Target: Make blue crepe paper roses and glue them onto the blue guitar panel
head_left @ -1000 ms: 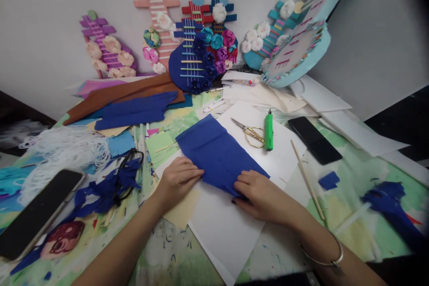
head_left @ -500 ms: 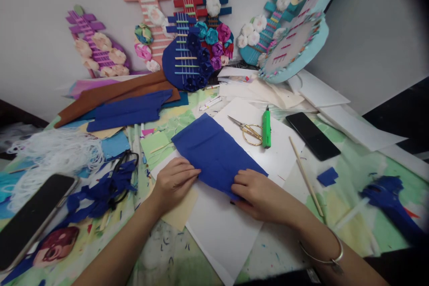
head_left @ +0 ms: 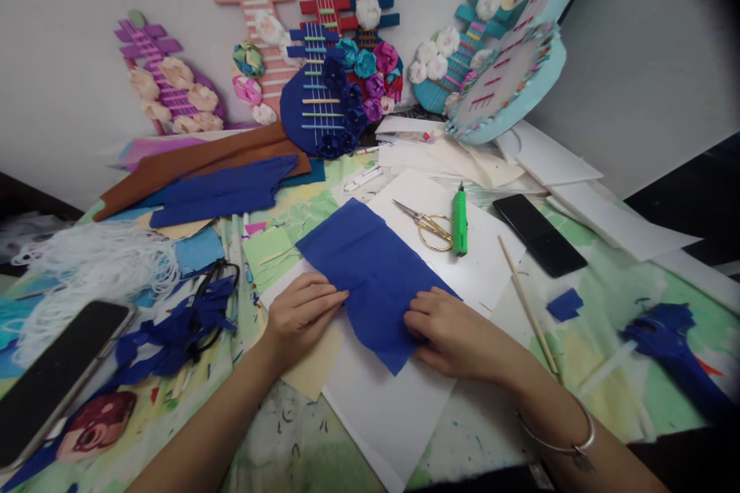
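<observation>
Blue sheet at both hands' fingertips

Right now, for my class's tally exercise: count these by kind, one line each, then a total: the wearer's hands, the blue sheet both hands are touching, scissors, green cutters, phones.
Hands: 2 (left hand, right hand)
Blue sheet: 1
Scissors: 1 pair
Green cutter: 1
Phones: 2 (left phone, right phone)
Total: 7
</observation>
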`<state>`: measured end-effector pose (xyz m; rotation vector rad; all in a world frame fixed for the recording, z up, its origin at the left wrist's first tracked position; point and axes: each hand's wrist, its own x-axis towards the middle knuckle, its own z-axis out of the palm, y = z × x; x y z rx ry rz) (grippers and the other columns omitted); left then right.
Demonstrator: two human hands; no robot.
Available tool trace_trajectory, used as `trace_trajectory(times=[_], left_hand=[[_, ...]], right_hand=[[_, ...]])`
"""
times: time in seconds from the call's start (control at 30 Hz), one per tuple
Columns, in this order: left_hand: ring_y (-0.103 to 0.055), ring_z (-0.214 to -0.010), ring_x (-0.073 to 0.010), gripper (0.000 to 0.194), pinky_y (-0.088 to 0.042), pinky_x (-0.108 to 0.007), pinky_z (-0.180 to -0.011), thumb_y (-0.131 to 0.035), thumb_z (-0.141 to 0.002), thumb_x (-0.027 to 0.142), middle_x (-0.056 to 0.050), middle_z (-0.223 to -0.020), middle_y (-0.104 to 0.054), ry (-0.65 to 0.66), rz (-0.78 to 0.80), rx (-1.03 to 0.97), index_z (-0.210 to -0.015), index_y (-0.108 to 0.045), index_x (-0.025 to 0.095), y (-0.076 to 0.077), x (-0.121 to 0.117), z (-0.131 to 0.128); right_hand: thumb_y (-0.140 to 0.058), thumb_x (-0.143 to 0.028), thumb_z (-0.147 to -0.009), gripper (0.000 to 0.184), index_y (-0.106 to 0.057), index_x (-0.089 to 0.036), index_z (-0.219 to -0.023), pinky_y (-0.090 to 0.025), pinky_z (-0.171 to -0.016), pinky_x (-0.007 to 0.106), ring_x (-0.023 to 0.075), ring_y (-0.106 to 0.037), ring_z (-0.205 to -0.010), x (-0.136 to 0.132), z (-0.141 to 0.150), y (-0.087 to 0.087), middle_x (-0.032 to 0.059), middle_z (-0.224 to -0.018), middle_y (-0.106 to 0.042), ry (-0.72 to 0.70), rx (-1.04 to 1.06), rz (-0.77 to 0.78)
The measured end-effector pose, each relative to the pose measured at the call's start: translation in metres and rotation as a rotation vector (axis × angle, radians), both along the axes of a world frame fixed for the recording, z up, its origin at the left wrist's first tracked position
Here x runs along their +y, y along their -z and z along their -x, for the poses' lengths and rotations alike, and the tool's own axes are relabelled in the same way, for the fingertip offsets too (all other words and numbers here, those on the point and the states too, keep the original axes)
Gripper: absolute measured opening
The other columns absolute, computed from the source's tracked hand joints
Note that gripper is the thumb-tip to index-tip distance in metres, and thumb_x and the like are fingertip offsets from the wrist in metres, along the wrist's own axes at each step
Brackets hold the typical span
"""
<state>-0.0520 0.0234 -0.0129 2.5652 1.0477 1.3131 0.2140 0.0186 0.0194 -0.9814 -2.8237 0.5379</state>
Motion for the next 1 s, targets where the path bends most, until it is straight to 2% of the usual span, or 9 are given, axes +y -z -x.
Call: trace_trajectory(times=[0.17,0.27,0.37,0.43,0.57,0.83,1.0], left_hand=[[-0.062,-0.082,-0.0167,0.031,-0.053,-0.035,-0.08,-0.063,-0.079,0.007,-0.002,-0.083,-0.07,-0.028,0.02,-0.003,-0.105,-0.068,0.024,0.001,-0.001,-0.001],[-0.06,-0.085,-0.0184,0.042,-0.052,-0.037,-0.082,-0.06,-0.08,0.009,-0.005,-0.089,-0.07,-0.082,0.154,0.077,-0.119,-0.062,0.023,0.001,-0.002,-0.004],[-0.059,-0.089,-0.0206,0.055,-0.053,-0.036,-0.078,-0.056,-0.078,0.007,-0.007,-0.095,-0.07,-0.128,0.276,0.156,-0.13,-0.055,0.024,0.002,-0.001,-0.009],[-0.06,-0.085,-0.0203,0.052,-0.052,-0.035,-0.074,-0.053,-0.077,0.004,-0.006,-0.089,-0.071,-0.152,0.267,0.168,-0.123,-0.061,0.025,0.004,0.0,-0.012],[-0.056,-0.064,-0.0158,0.04,-0.05,-0.029,-0.063,-0.048,-0.076,0.001,-0.002,-0.062,-0.065,-0.158,0.2,0.165,-0.098,-0.074,0.023,0.007,0.004,-0.015],[-0.06,-0.062,-0.0146,0.037,-0.049,-0.028,-0.065,-0.045,-0.081,0.002,-0.002,-0.065,-0.067,-0.105,0.109,0.129,-0.098,-0.073,0.019,0.005,0.004,-0.016],[-0.057,-0.057,-0.0134,0.037,-0.047,-0.026,-0.059,-0.046,-0.081,0.003,0.0,-0.06,-0.064,-0.113,0.108,0.119,-0.099,-0.072,0.021,0.006,0.004,-0.016]], right_hand=[[-0.058,-0.018,-0.076,0.006,-0.055,-0.017,-0.07,-0.034,-0.068,0.032,0.0166,-0.052,-0.07,0.0,0.0,-0.001,0.0045,-0.074,-0.06,-0.009,-0.004,-0.006],[-0.059,-0.02,-0.074,0.007,-0.056,-0.017,-0.07,-0.033,-0.067,0.031,0.0163,-0.052,-0.069,0.001,-0.002,-0.001,0.0047,-0.074,-0.061,0.014,-0.025,-0.015],[-0.058,-0.02,-0.075,0.008,-0.056,-0.017,-0.068,-0.032,-0.065,0.03,0.0151,-0.052,-0.067,0.002,-0.004,-0.002,0.0042,-0.072,-0.061,0.028,-0.032,-0.004],[-0.057,-0.021,-0.076,0.01,-0.056,-0.017,-0.066,-0.032,-0.064,0.03,0.0142,-0.052,-0.064,0.002,-0.006,-0.003,0.0037,-0.069,-0.061,0.041,-0.028,0.006],[-0.057,-0.019,-0.073,0.011,-0.055,-0.017,-0.062,-0.032,-0.061,0.03,0.013,-0.05,-0.058,0.003,-0.008,-0.006,0.0028,-0.063,-0.06,0.073,-0.04,0.021],[-0.056,-0.019,-0.073,0.011,-0.055,-0.017,-0.062,-0.031,-0.061,0.03,0.0125,-0.049,-0.058,0.004,-0.007,-0.004,0.002,-0.063,-0.059,0.063,-0.023,0.008],[-0.056,-0.02,-0.074,0.011,-0.056,-0.017,-0.063,-0.033,-0.063,0.031,0.0136,-0.051,-0.061,0.003,-0.008,-0.005,0.0029,-0.065,-0.062,0.054,-0.048,0.019]])
